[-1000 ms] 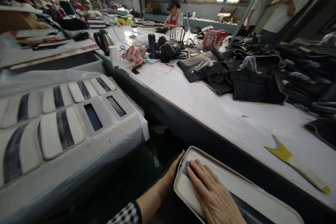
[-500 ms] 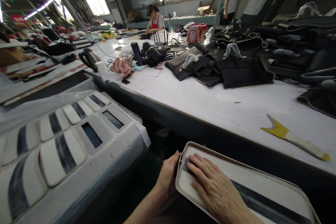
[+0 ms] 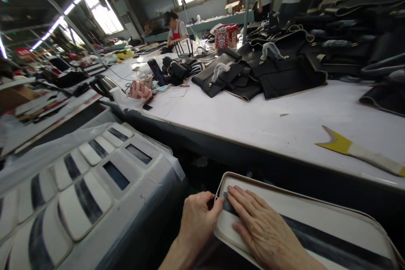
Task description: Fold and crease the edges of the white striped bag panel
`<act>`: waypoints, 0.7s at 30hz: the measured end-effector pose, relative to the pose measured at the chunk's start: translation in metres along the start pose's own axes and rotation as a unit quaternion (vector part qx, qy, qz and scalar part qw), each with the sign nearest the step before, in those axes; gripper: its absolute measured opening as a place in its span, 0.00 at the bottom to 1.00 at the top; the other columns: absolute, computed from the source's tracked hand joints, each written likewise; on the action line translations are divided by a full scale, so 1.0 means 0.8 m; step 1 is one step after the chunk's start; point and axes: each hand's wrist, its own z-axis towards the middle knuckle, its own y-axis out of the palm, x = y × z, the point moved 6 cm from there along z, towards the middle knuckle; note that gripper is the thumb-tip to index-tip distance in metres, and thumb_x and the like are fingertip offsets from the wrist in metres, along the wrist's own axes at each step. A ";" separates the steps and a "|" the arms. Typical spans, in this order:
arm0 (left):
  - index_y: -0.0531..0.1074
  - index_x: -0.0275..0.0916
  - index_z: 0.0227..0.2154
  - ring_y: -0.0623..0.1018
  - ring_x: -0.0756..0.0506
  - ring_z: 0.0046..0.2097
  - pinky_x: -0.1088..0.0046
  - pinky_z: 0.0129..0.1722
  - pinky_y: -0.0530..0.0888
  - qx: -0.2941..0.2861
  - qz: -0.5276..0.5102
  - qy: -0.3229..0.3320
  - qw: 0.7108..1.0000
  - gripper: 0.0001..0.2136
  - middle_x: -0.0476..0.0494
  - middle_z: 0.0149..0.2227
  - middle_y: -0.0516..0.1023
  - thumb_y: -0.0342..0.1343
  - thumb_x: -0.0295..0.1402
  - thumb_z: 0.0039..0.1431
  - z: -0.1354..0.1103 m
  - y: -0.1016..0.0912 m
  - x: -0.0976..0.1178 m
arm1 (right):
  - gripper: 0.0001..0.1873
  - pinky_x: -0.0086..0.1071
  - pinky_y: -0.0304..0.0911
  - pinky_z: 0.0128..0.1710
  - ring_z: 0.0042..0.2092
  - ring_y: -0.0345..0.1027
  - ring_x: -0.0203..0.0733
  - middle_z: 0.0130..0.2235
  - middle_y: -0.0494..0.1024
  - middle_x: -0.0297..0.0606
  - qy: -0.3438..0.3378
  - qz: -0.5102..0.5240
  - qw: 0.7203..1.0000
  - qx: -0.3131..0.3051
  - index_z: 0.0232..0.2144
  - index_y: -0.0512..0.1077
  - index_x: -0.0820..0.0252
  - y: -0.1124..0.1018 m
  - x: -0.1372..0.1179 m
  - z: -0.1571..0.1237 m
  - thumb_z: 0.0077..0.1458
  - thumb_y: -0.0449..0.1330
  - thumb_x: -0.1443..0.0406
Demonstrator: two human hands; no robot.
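Observation:
A long off-white bag panel point(image 3: 303, 206) with rounded corners, a raised edge and a dark lengthwise stripe lies at the lower right. My left hand point(image 3: 200, 219) is closed at its near-left end, thumb and forefinger pinching the rim. Flat on the panel's face rests my right hand point(image 3: 264, 228), fingers stretched out over the stripe and pointing toward that end. Just what lies between the left fingertips besides the rim is hidden.
Similar striped panels point(image 3: 85, 204) lie on a covered stand at left. Across the white table point(image 3: 221, 116) are black bag pieces point(image 3: 284, 74), a yellow-tipped strip point(image 3: 360, 149), a pink fan point(image 3: 140, 90) and a kettle point(image 3: 104, 84). A seated person point(image 3: 177, 29) works farther back.
My left hand has turned and come up over the panel's end, its thumb now pressing on the rim. The right hand stays flat on the panel. The view has shifted slightly.

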 end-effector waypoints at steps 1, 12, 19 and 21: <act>0.66 0.37 0.17 0.68 0.51 0.24 0.72 0.26 0.57 -0.001 0.008 0.005 1.000 0.20 0.47 0.20 0.71 0.51 0.42 0.61 0.000 0.000 0.001 | 0.33 0.37 0.61 0.59 0.65 0.52 0.40 0.68 0.49 0.33 0.001 -0.003 1.000 0.000 0.66 0.50 0.60 0.001 0.000 0.000 0.62 0.53 0.60; 0.62 0.40 0.21 0.73 0.46 0.28 0.68 0.30 0.56 -0.022 0.089 0.097 0.991 0.13 0.43 0.25 0.72 0.44 0.29 0.63 -0.003 0.007 0.020 | 0.32 0.38 0.62 0.59 0.65 0.52 0.41 0.67 0.52 0.36 0.000 0.007 1.000 -0.001 0.65 0.53 0.61 -0.002 -0.001 0.002 0.62 0.53 0.61; 0.59 0.40 0.19 0.70 0.47 0.27 0.68 0.29 0.55 -0.001 0.019 0.057 0.998 0.16 0.45 0.23 0.70 0.45 0.32 0.64 -0.002 0.009 0.012 | 0.33 0.38 0.62 0.60 0.65 0.51 0.43 0.67 0.52 0.39 0.000 0.013 1.000 0.012 0.65 0.53 0.64 -0.004 -0.004 0.002 0.60 0.53 0.64; 0.60 0.40 0.19 0.70 0.47 0.27 0.68 0.30 0.55 0.006 0.013 0.055 0.998 0.16 0.44 0.23 0.70 0.45 0.32 0.64 -0.001 0.009 0.012 | 0.32 0.38 0.62 0.59 0.65 0.52 0.43 0.67 0.53 0.39 -0.001 0.006 1.000 0.016 0.65 0.54 0.64 -0.006 -0.005 0.002 0.60 0.53 0.64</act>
